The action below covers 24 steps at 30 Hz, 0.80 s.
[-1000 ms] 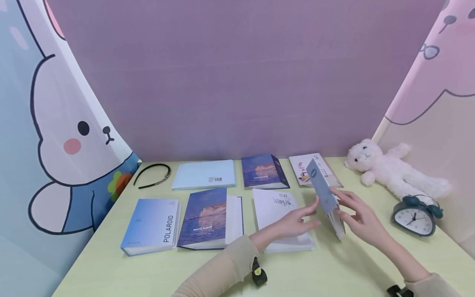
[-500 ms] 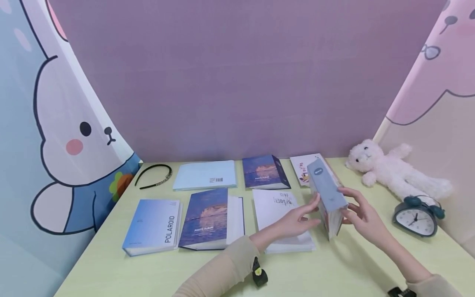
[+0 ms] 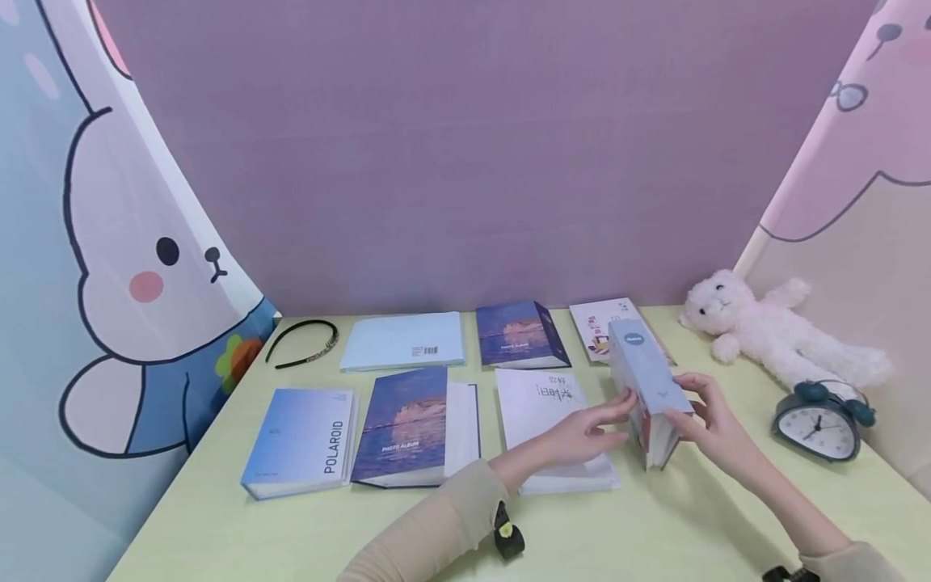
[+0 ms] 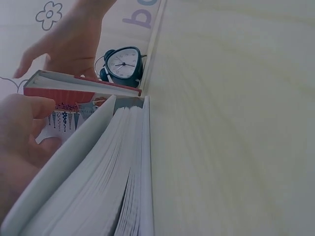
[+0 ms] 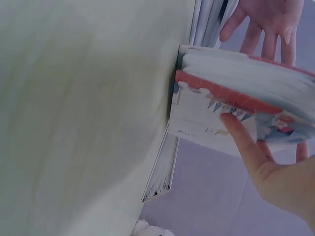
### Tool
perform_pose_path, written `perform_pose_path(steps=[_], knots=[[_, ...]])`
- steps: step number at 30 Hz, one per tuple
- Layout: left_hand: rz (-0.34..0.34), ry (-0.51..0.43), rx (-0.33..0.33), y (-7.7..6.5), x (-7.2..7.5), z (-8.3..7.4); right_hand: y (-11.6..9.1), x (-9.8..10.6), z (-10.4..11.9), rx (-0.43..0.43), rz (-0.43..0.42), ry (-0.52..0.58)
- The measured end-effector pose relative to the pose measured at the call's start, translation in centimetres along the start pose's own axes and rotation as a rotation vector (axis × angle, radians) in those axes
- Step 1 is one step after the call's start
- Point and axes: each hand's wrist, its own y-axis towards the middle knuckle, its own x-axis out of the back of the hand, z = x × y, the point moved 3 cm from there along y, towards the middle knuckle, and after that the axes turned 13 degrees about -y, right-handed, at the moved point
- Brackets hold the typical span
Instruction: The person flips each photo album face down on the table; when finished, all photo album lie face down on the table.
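A thick photo album (image 3: 650, 372) stands spine up at the right of the table, its blue-grey spine bearing an oval label. Red, white and blue pictures cover its side (image 5: 216, 110) in the right wrist view. My right hand (image 3: 716, 424) holds it from the right, thumb near the lower corner and fingers bent along the cover. Extended fingers of my left hand (image 3: 582, 432) touch the opposite cover. Under the left hand lies a white album (image 3: 534, 404); in the left wrist view, its page edges (image 4: 106, 182) face the camera.
Left of the hands lie a PHOTO ALBUM volume (image 3: 407, 420) and a POLAROID album (image 3: 298, 440). Behind are a headband (image 3: 320, 356), a pale blue album (image 3: 400, 339), another sea-picture album (image 3: 512, 331) and an illustrated album (image 3: 592, 319). A plush toy (image 3: 771, 331) and alarm clock (image 3: 818, 428) sit right.
The held photo album has turned, so its blue-grey spine and page ends show more broadly, and it has shifted slightly right. Both hands stay against it; the other things keep their places.
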Motion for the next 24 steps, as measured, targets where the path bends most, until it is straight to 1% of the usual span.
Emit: perform_pose_path(steps=[4,8,11,17,20,24], knots=[[0.034,0.031,0.019,-0.1,-0.2,0.0,0.2,0.3,0.1,-0.116,-0.02,-0.099],[0.06,0.038,0.039,-0.2,-0.3,-0.1,0.2,0.5,0.3,-0.167,-0.018,-0.161],[0.072,0.06,0.06,-0.3,-0.4,0.0,0.1,0.6,0.3,-0.188,0.011,-0.141],[0.08,0.188,0.098,-0.2,-0.5,0.3,-0.1,1.1,0.2,-0.224,0.077,-0.123],[0.072,0.219,0.117,-0.2,-0.5,0.5,-0.2,1.4,0.1,-0.233,0.076,-0.125],[0.061,0.231,0.149,-0.3,-0.7,0.6,-0.4,1.7,0.0,-0.244,0.057,-0.119]])
